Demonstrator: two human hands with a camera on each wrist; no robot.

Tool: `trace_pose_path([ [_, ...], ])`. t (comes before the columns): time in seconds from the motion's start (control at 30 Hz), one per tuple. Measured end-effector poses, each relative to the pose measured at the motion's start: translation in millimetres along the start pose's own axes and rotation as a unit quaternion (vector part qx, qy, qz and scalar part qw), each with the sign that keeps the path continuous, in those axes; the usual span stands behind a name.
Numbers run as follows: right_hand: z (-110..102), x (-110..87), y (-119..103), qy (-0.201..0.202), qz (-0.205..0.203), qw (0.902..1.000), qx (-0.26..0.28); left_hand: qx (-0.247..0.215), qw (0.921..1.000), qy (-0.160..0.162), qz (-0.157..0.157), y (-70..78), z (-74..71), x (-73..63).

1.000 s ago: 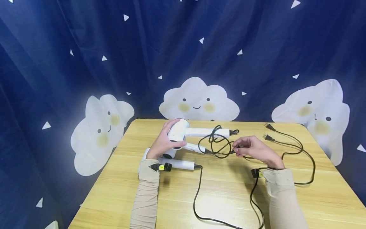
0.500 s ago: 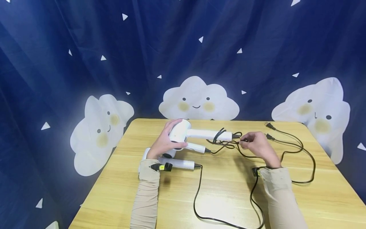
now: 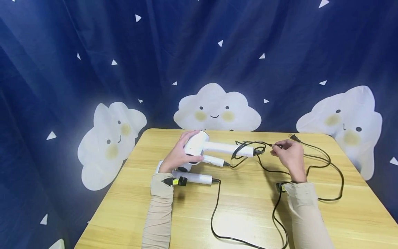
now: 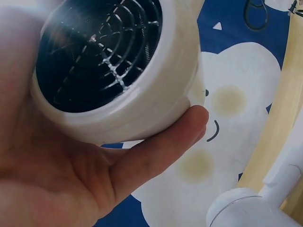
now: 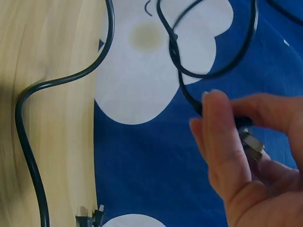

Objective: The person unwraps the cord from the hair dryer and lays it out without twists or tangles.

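My left hand grips the round head of a white hair dryer, thumb and fingers around it. Its dark grille faces the left wrist camera. The handle points right, with loops of its black cord wrapped around the handle's end. To the right, my right hand pinches that cord's plug; the metal prongs show between the fingers in the right wrist view. Below the held dryer, a second white hair dryer and a third hair dryer lie with handles pointing right.
Another plug lies near the back right of the wooden table. Black cords curve across the right side, and one cord loops toward the front edge. A blue curtain with clouds hangs behind.
My right hand has moved right with the plug, drawing the cord out and changing its loops. The held dryer's handle end has dipped slightly and shifted right; my left hand stays nearly still.
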State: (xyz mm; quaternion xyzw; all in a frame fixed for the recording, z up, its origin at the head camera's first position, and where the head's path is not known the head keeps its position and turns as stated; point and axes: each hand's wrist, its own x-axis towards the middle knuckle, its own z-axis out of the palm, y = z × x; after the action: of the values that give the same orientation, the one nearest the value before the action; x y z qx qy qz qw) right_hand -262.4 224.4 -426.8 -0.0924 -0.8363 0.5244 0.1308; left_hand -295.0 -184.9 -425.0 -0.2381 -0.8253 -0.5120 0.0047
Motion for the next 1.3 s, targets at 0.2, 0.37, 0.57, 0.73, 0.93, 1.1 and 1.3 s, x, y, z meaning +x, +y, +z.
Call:
trace_pose_path([
  [0.2,-2.3,2.9,0.3,0.074,0.019,0.9931,0.088,0.008,0.9998,-0.02,0.0,-0.4,1.4,0.9],
  [0.37,-3.1,5.5,-1.4,0.105,0.04,0.9724,0.204,0.013,0.9994,-0.033,-0.002,0.7,3.6,0.3],
  [0.57,-3.7,5.9,-7.4,0.129,0.025,0.9279,0.349,0.02,0.9986,-0.047,-0.013,1.3,5.7,0.3],
  [0.73,-7.2,3.5,-15.5,0.137,0.006,0.9063,0.4,0.013,0.9984,-0.053,-0.011,-0.9,7.1,1.9],
  [0.93,-11.0,-0.2,-26.4,0.139,-0.011,0.8714,0.47,0.014,0.9983,-0.054,-0.017,-1.0,8.6,2.8],
  [1.1,-12.7,-4.9,-34.3,0.127,-0.037,0.8485,0.512,0.015,0.9984,-0.051,-0.022,-0.6,8.9,2.7],
  [1.3,-15.6,-11.9,-44.5,0.121,-0.058,0.825,0.549,0.006,0.9983,-0.047,-0.034,-1.6,9.6,2.9],
])
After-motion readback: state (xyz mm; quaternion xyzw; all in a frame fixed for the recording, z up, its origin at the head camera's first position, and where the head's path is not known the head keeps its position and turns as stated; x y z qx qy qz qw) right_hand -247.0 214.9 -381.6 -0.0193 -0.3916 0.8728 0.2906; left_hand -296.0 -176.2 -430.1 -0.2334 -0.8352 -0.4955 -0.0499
